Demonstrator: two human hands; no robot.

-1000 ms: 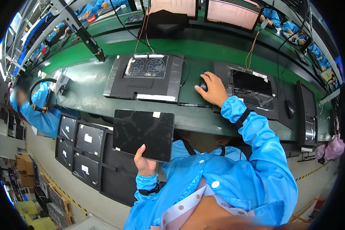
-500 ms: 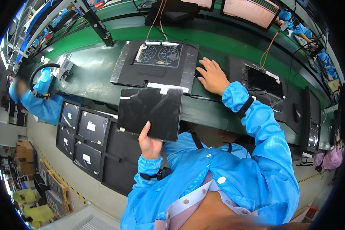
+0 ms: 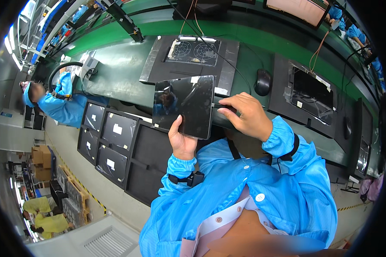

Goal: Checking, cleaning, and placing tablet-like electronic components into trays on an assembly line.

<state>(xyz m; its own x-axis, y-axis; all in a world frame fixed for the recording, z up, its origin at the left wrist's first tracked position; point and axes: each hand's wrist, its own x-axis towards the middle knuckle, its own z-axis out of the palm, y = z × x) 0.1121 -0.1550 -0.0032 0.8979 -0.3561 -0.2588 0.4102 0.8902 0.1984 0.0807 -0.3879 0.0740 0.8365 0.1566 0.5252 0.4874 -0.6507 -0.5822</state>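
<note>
My left hand (image 3: 182, 143) grips the lower edge of a black tablet (image 3: 188, 105), thumb on its glossy face, and holds it up in front of the bench. Small pale tape tabs stick to the tablet's edges. At its right side, my right hand (image 3: 249, 115) is closed in a pinch on a slim cable plug (image 3: 218, 105), which meets or nearly meets that edge. A black cable (image 3: 225, 60) runs down from the top of the view to this hand. Whether the plug is seated cannot be seen.
Behind the tablet lies a dark mat with a clear panel (image 3: 193, 51). A black mouse (image 3: 263, 82) sits right of it, then another tablet (image 3: 313, 90) on a stand. A black tray (image 3: 111, 128) of several panels stands lower left; a co-worker (image 3: 58, 103) sits beyond.
My right hand has left the mouse and now pinches the cable plug at the tablet's right edge. The tablet has tilted, showing reflections, and the whole view has shifted.
</note>
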